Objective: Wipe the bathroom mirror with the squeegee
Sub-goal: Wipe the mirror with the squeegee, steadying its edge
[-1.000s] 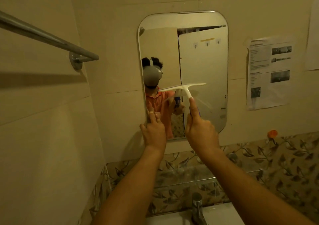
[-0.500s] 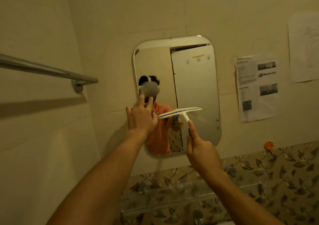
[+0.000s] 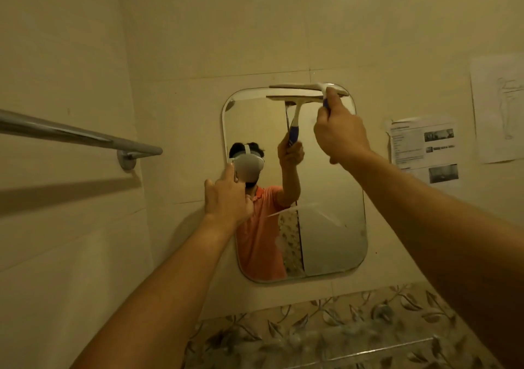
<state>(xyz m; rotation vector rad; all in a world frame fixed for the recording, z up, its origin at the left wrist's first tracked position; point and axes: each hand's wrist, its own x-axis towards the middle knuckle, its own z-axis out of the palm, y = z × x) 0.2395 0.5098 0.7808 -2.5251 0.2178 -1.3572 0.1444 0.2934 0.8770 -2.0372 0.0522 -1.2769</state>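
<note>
Right hand (image 3: 340, 133) grips the squeegee (image 3: 297, 86), blade at the mirror (image 3: 326, 227) top; left hand (image 3: 226, 198) rests loose-fingered on its left edge

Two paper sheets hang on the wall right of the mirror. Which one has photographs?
The lower sheet, nearer the mirror: it carries text and dark photographs. The higher sheet at the picture's edge shows only a faint line drawing.

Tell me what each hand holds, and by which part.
The right hand holds the squeegee by its blue grip, blade at the top of the mirror. The left hand holds nothing; its fingers touch the mirror's left edge.
</note>
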